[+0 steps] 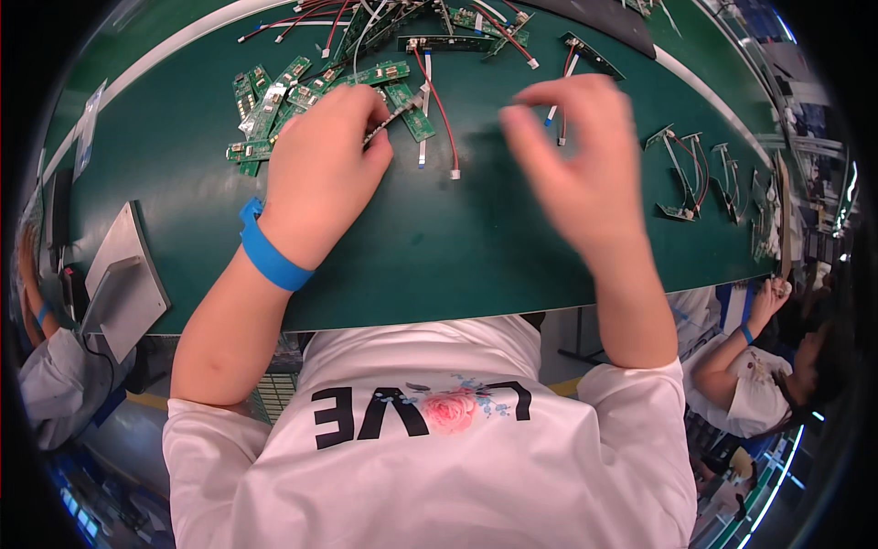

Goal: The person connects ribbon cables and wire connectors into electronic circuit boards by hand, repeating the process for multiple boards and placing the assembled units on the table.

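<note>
My left hand (325, 156), with a blue band at its wrist, pinches a narrow circuit board (395, 119) between thumb and fingers. It is held edge-on, and the rest of it is hidden by the hand. Around and beyond that hand lies a loose pile of green circuit boards (267, 114). To the right, my right hand (585, 156) hovers over the table, slightly blurred, its thumb and index finger apart with nothing visible between them. Between the hands, a red cable (443, 123) with a white plug and a white flat cable (425, 110) hang from a dark-edged board (448, 43).
Boards with wires (686, 174) stand on the right side of the green table (439, 265). More wired boards are heaped at the far edge. A pale metal plate with a handle (128, 284) sits at the left. People sit at both sides.
</note>
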Demonstrator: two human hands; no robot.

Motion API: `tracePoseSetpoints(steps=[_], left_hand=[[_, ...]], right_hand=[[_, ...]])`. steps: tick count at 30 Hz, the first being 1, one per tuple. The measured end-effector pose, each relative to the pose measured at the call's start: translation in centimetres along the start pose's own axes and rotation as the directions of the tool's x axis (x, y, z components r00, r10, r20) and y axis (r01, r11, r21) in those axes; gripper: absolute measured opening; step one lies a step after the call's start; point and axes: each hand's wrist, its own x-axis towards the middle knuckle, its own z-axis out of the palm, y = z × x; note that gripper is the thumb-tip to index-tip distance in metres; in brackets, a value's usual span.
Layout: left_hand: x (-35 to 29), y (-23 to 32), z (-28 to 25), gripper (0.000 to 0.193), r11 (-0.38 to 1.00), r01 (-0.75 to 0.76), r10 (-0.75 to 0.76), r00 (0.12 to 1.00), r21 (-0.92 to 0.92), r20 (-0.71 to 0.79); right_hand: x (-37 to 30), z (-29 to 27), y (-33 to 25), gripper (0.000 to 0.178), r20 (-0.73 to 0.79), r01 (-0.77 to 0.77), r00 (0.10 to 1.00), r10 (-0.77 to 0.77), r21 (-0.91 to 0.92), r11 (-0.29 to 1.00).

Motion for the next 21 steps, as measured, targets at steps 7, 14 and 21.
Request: tracePoseSetpoints(steps=[7,14,21], left_hand=[[0.1,1.7,-0.9,0.038,0.344,0.29,-0.319,0.931,-0.893,0.18],[-0.9,1.6,-2.0,0.045,0.723,0.035,-0.026,0.999,-0.69,0.023],[0.8,1.9,-1.9,0.035,0.834,-0.331,0.338,0.939,-0.441,-0.066]], right_hand=[[1.2,4.0,-3.3,0.022,0.368,-0.434,0.899,0.238,0.672,0.6],[1.6,0.9,-2.7,0.016,0.672,-0.712,0.702,0.236,0.649,0.268],[0.1,-0.7,-1.7,0.02,0.605,-0.497,0.794,0.055,0.596,0.631]])
